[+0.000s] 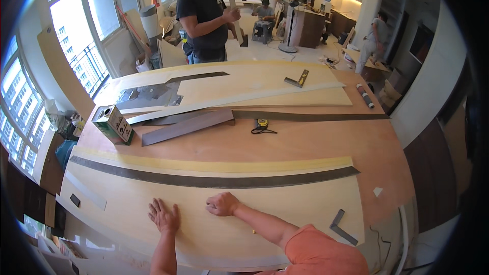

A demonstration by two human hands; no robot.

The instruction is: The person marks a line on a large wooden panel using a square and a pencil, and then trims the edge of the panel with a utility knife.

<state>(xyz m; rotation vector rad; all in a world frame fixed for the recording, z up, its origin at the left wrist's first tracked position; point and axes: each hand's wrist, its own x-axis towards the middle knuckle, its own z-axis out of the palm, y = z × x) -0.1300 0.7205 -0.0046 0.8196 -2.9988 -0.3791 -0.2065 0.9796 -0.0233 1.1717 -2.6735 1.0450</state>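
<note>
My left hand [164, 215] lies with fingers spread on a pale veneered board [285, 209]. To its right my right hand [223, 204] is curled closed on the same board; whatever its fingers may hold is hidden. A long dark grey strip [214, 180] runs along the board just beyond both hands, with a pale yellow edge behind it. A grey angle square [343, 226] rests near the board's right end, and a small black block [75, 200] at its left end.
Behind lie a metal can [113, 125], tape measure [262, 125], purple-grey strip [187, 127], more boards [244, 91], yellow-black square [296, 79] and tube [365, 95]. A co-worker [204, 30] stands across the worktable [326, 142]; others [264, 15] are farther back.
</note>
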